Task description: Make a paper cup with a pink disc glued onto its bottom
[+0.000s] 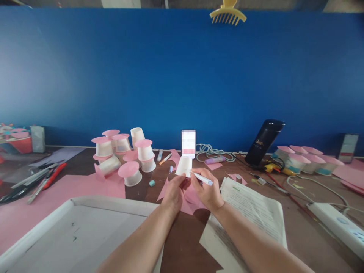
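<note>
My left hand (174,191) is closed around a small white paper cup (184,165), steadying it above the table in the middle. In my right hand (209,188) is a white marker pen (204,178), its tip at the cup's side. Pink paper (192,195) shows below and between my hands; whether it is joined to the cup I cannot tell. Just beyond the cup stands a phone (188,142) with a blurred-out screen. To the left are several white cups topped with pink discs (130,174).
Printed sheets (253,208) lie under my right forearm, a white box lid (85,220) by my left. Further right are a black bottle (264,142), cables, a power strip (338,223) and more cups (298,163). Cutters and scissors (42,182) rest on pink paper at left.
</note>
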`<state>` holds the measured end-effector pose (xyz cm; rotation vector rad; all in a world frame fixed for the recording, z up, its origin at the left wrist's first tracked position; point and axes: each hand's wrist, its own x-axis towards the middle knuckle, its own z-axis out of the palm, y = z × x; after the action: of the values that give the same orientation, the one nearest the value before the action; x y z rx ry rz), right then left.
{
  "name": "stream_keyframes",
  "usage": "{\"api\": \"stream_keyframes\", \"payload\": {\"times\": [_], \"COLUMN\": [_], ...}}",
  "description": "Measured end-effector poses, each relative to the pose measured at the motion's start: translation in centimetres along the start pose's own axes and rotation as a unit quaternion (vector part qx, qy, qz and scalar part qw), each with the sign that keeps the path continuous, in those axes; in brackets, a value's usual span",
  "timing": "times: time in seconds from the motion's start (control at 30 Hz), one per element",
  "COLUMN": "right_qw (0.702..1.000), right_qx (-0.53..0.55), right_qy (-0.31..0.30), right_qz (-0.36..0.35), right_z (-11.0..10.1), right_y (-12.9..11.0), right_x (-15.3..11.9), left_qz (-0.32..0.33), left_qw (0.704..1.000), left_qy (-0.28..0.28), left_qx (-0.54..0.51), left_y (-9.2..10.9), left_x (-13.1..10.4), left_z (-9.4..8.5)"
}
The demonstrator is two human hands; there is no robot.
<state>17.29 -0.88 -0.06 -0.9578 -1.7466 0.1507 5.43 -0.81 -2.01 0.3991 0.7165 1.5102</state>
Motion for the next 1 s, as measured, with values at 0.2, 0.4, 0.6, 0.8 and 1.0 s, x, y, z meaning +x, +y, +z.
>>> {"api": "stream_keyframes", "payload": {"times": [0.2, 0.4, 0.6, 0.8, 1.0], "right_qw": [1.000, 1.000, 1.000, 1.000, 1.000], "right_qx": [0.000, -0.007, -0.016, -0.021, -0.006], "right_qy": [-0.006, -0.010, -0.014, -0.011, -0.017], "right_qz": [0.000, -0.006, -0.011, -0.019, -0.011], "right_z": [0.01, -0.06, -0.04, 0.10, 0.19], "right_y": [-0.19, -0.34, -0.56, -0.63, -0.64], "right_x": [-0.09, -0.15, -0.21, -0.31, -0.45], "left_qz": [0.002, 0.000, 0.005, -0.001, 0.001], "left_qw": [1.000, 1.000, 1.000, 0.999, 0.999], "left_qy": [0.001, 0.009, -0.001, 0.013, 0.013], "left_qx": [-0.001, -0.006, -0.017, -0.031, -0.035], "left_y": [-0.01, 0.05, 0.13, 0.32, 0.39], "left_x": [0.02, -0.05, -0.09, -0.20, -0.25], "left_z": [-0.01, 0.08, 0.25, 0.46, 0.42]}}
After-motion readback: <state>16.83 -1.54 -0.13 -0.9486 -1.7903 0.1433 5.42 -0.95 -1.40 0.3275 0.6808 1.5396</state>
